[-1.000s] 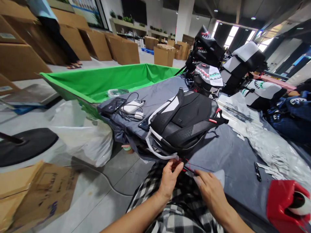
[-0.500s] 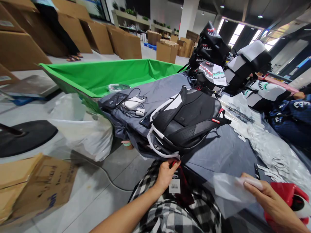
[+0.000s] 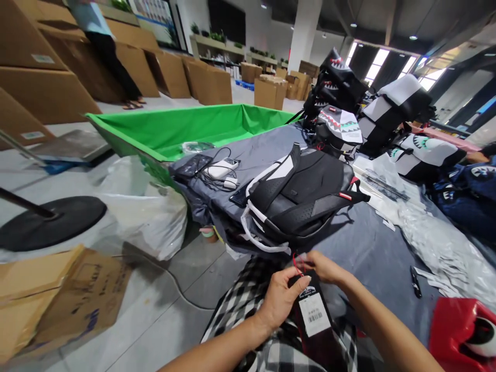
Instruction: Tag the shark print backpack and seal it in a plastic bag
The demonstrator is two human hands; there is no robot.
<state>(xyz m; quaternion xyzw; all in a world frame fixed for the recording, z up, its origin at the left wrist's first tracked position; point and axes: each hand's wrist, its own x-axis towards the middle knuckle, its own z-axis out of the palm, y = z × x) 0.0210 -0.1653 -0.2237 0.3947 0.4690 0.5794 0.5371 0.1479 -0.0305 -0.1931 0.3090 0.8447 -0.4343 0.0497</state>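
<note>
A black and white backpack (image 3: pixel 304 196) lies on the grey-covered table, its straps facing up. From its near end a red cord (image 3: pixel 296 264) runs down to a black hang tag (image 3: pixel 306 292) with a white barcode sticker (image 3: pixel 314 314). My left hand (image 3: pixel 282 297) pinches the top of the tag between thumb and fingers. Close beside it, my right hand (image 3: pixel 320 266) is closed at the cord, holding a clear plastic bag (image 3: pixel 336 299) that hangs behind the tag. Its fingertips are partly hidden.
A red container (image 3: pixel 461 330) and a black marker (image 3: pixel 416 282) are at the right. Chargers and cables (image 3: pixel 222 169) lie behind the backpack, near a green-lined bin (image 3: pixel 174 132). More backpacks (image 3: pixel 339 126) are piled at the back. A cardboard box (image 3: pixel 70 294) stands at the left.
My right hand has brought the plastic bag from the right over to the tag, beside my left hand. The tag is raised and turned more toward me. The view has shifted slightly.
</note>
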